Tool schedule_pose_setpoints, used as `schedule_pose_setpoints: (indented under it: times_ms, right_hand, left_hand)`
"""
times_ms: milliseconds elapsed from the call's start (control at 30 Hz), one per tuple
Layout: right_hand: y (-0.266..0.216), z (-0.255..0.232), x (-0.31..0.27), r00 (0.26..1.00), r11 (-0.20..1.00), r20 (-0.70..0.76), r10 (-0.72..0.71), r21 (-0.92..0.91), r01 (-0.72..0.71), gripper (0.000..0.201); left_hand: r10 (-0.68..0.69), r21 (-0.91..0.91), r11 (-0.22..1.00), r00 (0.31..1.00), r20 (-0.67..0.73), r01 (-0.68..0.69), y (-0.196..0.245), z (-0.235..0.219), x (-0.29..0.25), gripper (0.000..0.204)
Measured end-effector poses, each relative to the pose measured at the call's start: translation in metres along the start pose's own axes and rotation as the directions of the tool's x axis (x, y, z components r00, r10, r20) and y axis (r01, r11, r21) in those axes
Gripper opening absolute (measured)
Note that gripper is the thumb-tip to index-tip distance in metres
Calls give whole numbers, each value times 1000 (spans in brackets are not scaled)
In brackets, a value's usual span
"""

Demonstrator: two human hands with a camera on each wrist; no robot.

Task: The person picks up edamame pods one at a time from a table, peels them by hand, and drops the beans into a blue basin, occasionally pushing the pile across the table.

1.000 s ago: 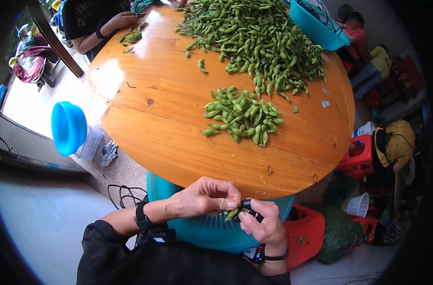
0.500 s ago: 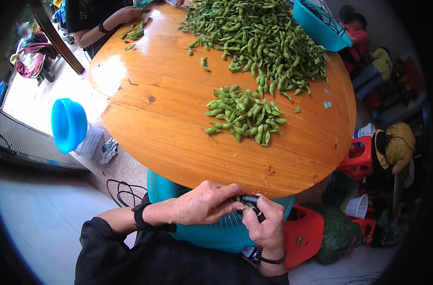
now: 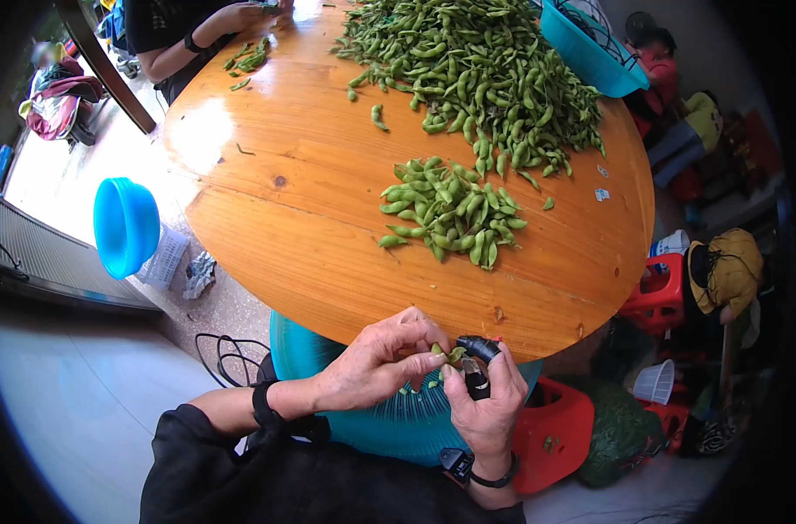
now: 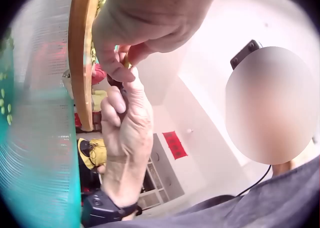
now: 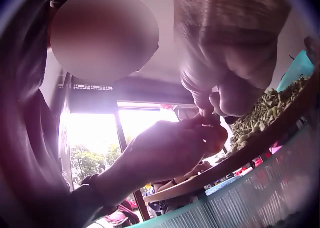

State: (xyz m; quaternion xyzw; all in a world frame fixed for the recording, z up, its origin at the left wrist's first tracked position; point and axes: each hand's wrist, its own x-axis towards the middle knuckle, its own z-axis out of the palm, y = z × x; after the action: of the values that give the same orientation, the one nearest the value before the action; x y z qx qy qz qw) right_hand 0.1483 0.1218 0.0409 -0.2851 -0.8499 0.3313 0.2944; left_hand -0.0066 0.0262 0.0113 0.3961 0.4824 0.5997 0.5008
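Note:
My left hand (image 3: pixel 372 362) pinches a green pod (image 3: pixel 455 354) between thumb and fingertips, above a teal basket (image 3: pixel 389 437) at the table's near edge. Close on its right, my right hand (image 3: pixel 489 406) grips a black-handled tool (image 3: pixel 478 384); black wrapping covers one of its fingers. The hands nearly meet at the pod. In the left wrist view the left hand (image 4: pixel 150 22) hides most of the pod, beside the right hand (image 4: pixel 130 128). The right wrist view shows the right hand (image 5: pixel 230 52) over the left hand (image 5: pixel 165 148), with the tool mostly hidden.
On the wooden table (image 3: pixel 293 236) lie a small pod pile (image 3: pixel 454 210) and a large pod heap (image 3: pixel 476 79), near a teal tray (image 3: pixel 590 52). A red stool (image 3: pixel 555 437) stands at right. Another person's arm (image 3: pixel 214 31) rests at the far left edge.
The hands closed together over the pod, then moved slightly apart, and the pod shows between them again. The right hand has turned, so more of the black tool shows.

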Motion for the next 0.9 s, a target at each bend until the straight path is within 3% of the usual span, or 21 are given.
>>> schedule_pose_setpoints:
  times_ms: [33, 100, 133, 200, 433, 500, 533, 567, 600, 667, 733, 767, 833, 867, 900]
  right_hand:
    - [0, 0, 0, 1000, 998, 14, 27, 57, -28, 18]
    - [0, 1, 0, 996, 982, 46, 78, 169, -84, 21]
    - [1, 1, -1, 996, 982, 47, 78, 168, -85, 21]
    - [4, 0, -4, 950, 901, 145, 275, 305, -308, 23]
    - [3, 1, -3, 923, 858, 193, 332, 344, -381, 25]
    - [1, 8, -1, 999, 975, 13, 34, 217, -36, 26]
    - [1, 8, -1, 999, 975, 16, 33, 218, -36, 26]
    - [1, 8, -2, 998, 992, 2, -59, 114, 58, 27]
    - [1, 8, -3, 989, 989, -1, -150, 8, 150, 28]
    - [-1, 9, -5, 983, 981, 0, -182, -65, 182, 28]
    - [-2, 10, -7, 977, 967, 2, -214, -141, 212, 28]
    - [-1, 12, -8, 969, 955, -18, -247, -177, 240, 29]
    - [2, 14, -8, 959, 940, -36, -281, -214, 267, 29]
    - [5, 14, -6, 969, 951, -36, -245, -205, 233, 31]
    - [7, 15, -5, 977, 960, -35, -209, -196, 198, 32]
  left_hand:
    - [0, -1, 1000, 1000, -1, 0, 1, -1, 0, 17]
    - [-235, -447, 852, 962, 136, 271, 1, -2, 0, 17]
    - [-252, -479, 829, 958, 140, 288, -1, -2, -1, 18]
    - [-239, -518, 810, 961, 136, 275, -5, -1, -2, 18]
    - [-230, -632, 739, 969, 89, 233, -7, 5, -3, 19]
    - [-232, -639, 736, 970, 69, 222, -3, 9, -2, 19]
    - [-235, -645, 734, 971, 52, 212, -1, 9, -2, 19]
    - [-235, -646, 734, 971, 49, 210, -1, 9, -2, 19]
    - [-218, -590, 782, 975, 40, 199, -1, 9, -3, 19]
    - [-201, -532, 825, 979, 33, 188, 1, 10, -4, 20]
    - [-184, -324, 932, 982, -34, 164, 6, 13, -5, 23]
    - [-185, -325, 931, 982, -33, 164, 7, 16, -5, 23]
    - [-151, -96, 985, 983, -102, 141, 8, 21, -1, 23]
    - [144, 177, 977, 982, -124, -121, -1, 23, 1, 21]
    - [135, 188, 976, 980, -143, -107, -6, 27, 1, 19]
